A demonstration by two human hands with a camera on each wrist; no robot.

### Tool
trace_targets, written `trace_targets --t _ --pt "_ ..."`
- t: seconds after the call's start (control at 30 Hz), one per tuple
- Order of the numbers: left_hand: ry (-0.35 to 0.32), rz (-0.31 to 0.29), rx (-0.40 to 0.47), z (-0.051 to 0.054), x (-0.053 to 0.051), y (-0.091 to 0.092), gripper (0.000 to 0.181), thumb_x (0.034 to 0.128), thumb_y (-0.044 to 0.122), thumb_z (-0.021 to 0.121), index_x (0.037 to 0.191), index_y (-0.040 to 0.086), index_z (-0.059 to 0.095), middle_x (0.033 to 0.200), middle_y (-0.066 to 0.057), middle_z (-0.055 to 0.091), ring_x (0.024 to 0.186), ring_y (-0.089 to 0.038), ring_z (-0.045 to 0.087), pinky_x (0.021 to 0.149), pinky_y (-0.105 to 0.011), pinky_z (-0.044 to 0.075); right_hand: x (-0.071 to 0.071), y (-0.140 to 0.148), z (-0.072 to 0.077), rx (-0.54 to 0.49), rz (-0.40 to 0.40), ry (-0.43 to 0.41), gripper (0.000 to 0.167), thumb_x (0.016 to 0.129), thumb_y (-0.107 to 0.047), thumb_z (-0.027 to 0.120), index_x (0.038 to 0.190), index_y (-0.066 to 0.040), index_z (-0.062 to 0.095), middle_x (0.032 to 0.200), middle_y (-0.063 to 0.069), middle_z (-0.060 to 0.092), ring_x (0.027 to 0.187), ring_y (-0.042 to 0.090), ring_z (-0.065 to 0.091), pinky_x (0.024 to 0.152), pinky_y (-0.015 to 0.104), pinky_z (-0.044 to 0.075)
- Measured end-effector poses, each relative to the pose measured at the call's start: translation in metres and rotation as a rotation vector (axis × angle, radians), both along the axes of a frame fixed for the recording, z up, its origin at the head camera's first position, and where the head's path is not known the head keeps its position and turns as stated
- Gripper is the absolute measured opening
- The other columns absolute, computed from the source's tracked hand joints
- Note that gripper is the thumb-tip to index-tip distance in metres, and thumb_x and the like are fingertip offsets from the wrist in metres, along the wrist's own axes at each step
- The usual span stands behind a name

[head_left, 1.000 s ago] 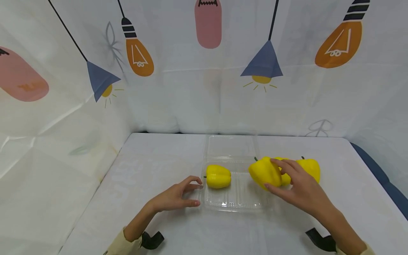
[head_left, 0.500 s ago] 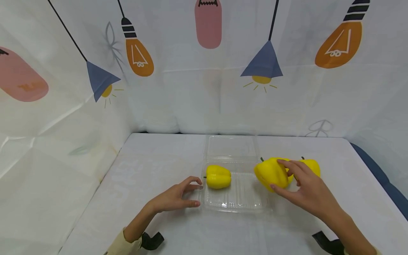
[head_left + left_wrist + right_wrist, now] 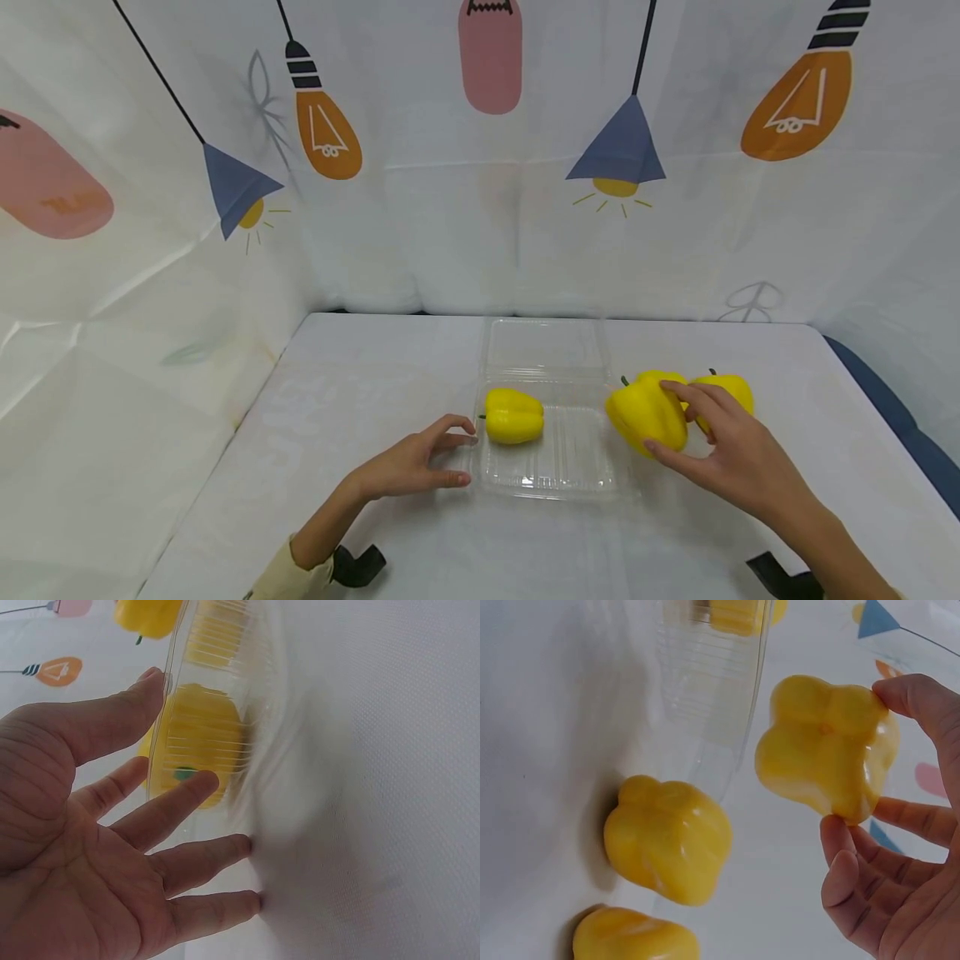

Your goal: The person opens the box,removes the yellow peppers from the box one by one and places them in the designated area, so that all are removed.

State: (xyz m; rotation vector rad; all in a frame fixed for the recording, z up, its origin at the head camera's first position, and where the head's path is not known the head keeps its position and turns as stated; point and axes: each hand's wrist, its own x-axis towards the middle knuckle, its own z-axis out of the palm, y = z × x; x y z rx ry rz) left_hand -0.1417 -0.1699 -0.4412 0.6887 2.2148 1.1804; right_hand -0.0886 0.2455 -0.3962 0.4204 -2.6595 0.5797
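A yellow pepper (image 3: 647,413) is pinched between the thumb and fingers of my right hand (image 3: 738,454), raised above the table at the right side of a clear plastic container (image 3: 551,490). In the right wrist view the held pepper (image 3: 825,746) hangs clear of two others. Inside the container, at its left, lies another yellow pepper (image 3: 513,416). My left hand (image 3: 412,462) is at the container's left edge, fingers spread and slightly bent; in the left wrist view its fingertips are by the clear wall (image 3: 161,739).
Behind the right hand, yellow peppers (image 3: 731,388) rest on the white table (image 3: 375,367); the right wrist view shows two (image 3: 667,840). The container's open lid (image 3: 546,343) lies toward the back. A printed white cloth (image 3: 450,233) hangs beyond the table.
My right hand has moved right with the pepper, from over the container's right part toward its right edge. The left hand and the pepper in the container have stayed in place.
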Motion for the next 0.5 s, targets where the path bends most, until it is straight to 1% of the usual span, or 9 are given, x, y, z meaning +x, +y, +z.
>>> trace_targets --t 0.13,0.37,0.5 --pt "-0.006 0.001 0.000 0.0001 0.0000 0.0001 0.055 0.0909 0.030 0.073 0.134 0.026 0.040 0.142 -0.004 0.054 0.137 -0.025 0.042 0.107 -0.061 0.030 0.0016 0.0012 -0.0007 0.015 -0.002 -0.002 0.074 0.068 -0.041 0.090 0.127 -0.011 0.058 0.113 0.006 0.056 0.082 0.016 0.050 0.059 0.026 0.046" --pt "-0.012 0.003 -0.004 0.0015 0.0004 0.0011 0.055 0.0913 0.027 0.073 0.134 0.025 0.039 0.142 -0.003 0.054 0.137 -0.025 0.042 0.107 -0.061 0.031 0.0051 0.0016 -0.0019 0.023 -0.011 -0.019 0.075 0.067 -0.042 0.090 0.127 -0.011 0.058 0.108 0.005 0.056 0.081 0.017 0.050 0.059 0.026 0.046" --pt "-0.008 0.005 -0.011 0.0024 0.0009 0.0018 0.055 0.0913 0.027 0.073 0.134 0.025 0.039 0.142 -0.003 0.054 0.137 -0.024 0.042 0.107 -0.060 0.031 0.0068 0.0023 -0.0033 0.024 -0.016 -0.019 0.076 0.066 -0.042 0.091 0.127 -0.011 0.058 0.108 0.006 0.056 0.081 0.016 0.050 0.059 0.026 0.047"
